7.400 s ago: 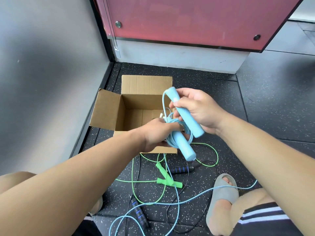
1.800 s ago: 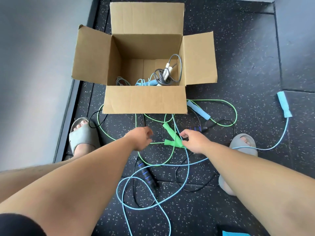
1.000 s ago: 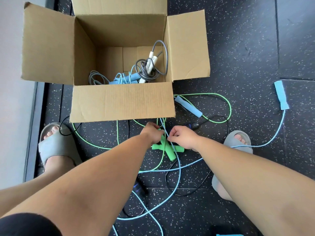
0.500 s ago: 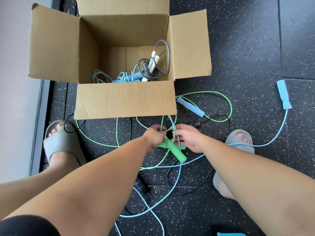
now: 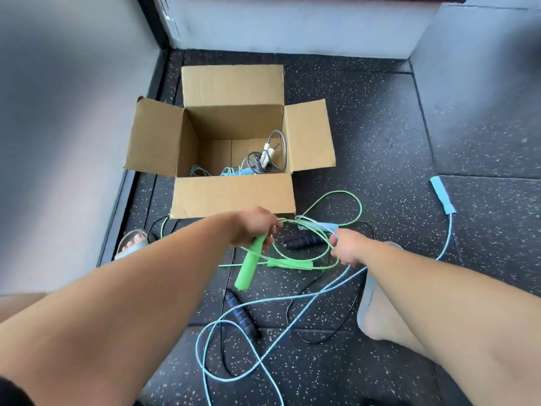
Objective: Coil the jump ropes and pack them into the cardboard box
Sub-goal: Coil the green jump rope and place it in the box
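An open cardboard box point(image 5: 232, 196) stands on the dark floor with a grey coiled rope point(image 5: 265, 161) and a light blue rope inside. My left hand point(image 5: 253, 228) grips one green handle point(image 5: 248, 266) of the green jump rope, lifted off the floor. My right hand point(image 5: 347, 249) pinches the green cord point(image 5: 336, 197), drawn into loops between the hands. The second green handle point(image 5: 289, 263) hangs between them. A light blue rope point(image 5: 248, 358) and a black rope with blue-striped handles point(image 5: 241, 315) lie tangled on the floor below.
A grey wall runs along the left and a white plinth at the back. My feet in grey slippers point(image 5: 131, 243) flank the ropes. One light blue handle point(image 5: 442, 194) lies far right, another point(image 5: 325, 227) just in front of the box.
Both hands have lifted the green rope off the floor; the left now holds a handle and the right draws the cord out to the right. The camera has tilted up.
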